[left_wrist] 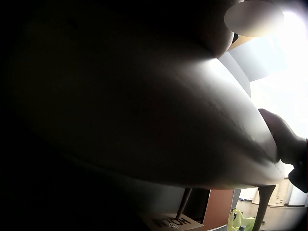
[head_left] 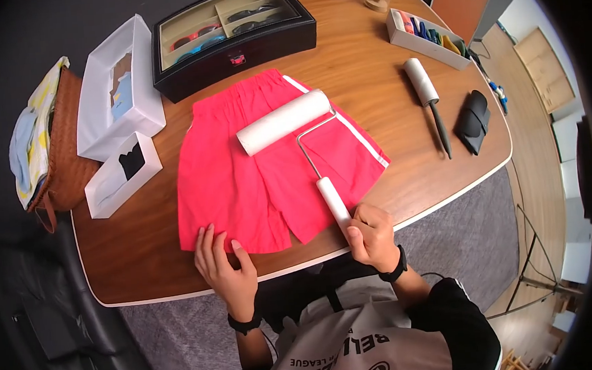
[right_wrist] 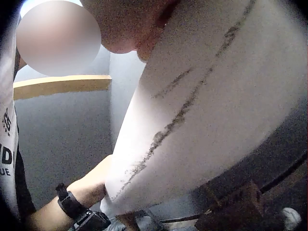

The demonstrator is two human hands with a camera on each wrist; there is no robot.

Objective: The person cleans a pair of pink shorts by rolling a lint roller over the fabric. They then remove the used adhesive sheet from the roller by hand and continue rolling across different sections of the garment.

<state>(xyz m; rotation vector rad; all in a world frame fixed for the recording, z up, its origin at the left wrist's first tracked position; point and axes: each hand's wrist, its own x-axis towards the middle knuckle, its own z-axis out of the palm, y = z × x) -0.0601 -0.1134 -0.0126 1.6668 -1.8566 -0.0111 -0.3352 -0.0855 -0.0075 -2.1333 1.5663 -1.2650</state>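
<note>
Bright pink shorts with white side stripes lie spread on the wooden table, waistband away from the person. Across their upper part lies the white cylinder of a long-handled lint roller. The right hand grips its white handle near the table's front edge. The left hand rests with extended fingers on the shorts' lower left hem. In the left wrist view the right hand shows at the table edge. The right wrist view shows the left forearm with a black wristband; neither wrist view shows the shorts.
A black glasses case stands behind the shorts. White boxes and a brown woven basket are at left. To the right lie a second lint roller, a black pouch and a box of rolled fabric items.
</note>
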